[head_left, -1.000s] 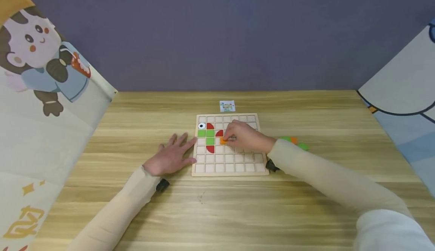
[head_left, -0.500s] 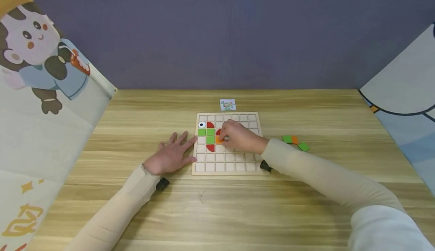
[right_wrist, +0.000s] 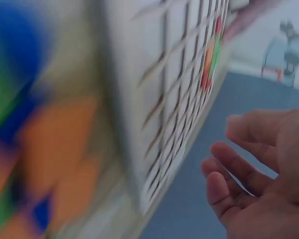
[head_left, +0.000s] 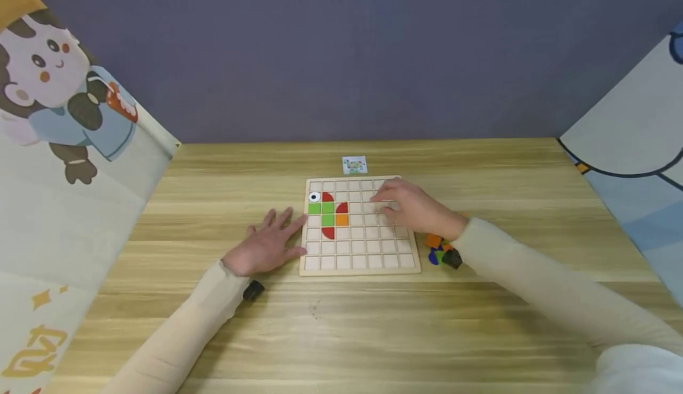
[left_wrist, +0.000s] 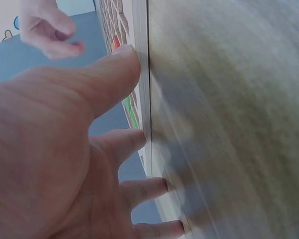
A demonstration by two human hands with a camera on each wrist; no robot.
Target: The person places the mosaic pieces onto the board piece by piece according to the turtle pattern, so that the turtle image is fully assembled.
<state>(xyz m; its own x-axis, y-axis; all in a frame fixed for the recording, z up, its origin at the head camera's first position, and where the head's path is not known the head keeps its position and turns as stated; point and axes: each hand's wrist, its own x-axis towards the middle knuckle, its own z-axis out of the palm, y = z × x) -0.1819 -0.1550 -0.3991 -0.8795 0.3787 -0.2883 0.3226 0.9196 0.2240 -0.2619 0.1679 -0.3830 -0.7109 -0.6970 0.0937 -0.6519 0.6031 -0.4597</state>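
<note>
A wooden grid board (head_left: 360, 262) lies flat on the table, with coloured tiles set in its left part. They are a white eye tile (head_left: 315, 197), green squares (head_left: 328, 220), red quarter-round tiles (head_left: 328, 233) and one orange square (head_left: 341, 220). My left hand (head_left: 265, 244) rests with spread fingers at the board's left edge; in the left wrist view its thumb and a finger (left_wrist: 134, 139) touch that edge. Above the board's right part hovers my right hand (head_left: 413, 204), fingers loosely bent and nothing held between them.
Loose tiles (head_left: 434, 241) in orange, blue and green lie right of the board, partly hidden by the right wrist and its camera (head_left: 452, 258). A small picture card (head_left: 354, 165) lies behind the board. A dark wall (head_left: 368, 56) closes off the table's back.
The orange square moved slightly left into its cell under the red quarter-round tile. My right hand let go of it and moved right. The left hand stayed put.
</note>
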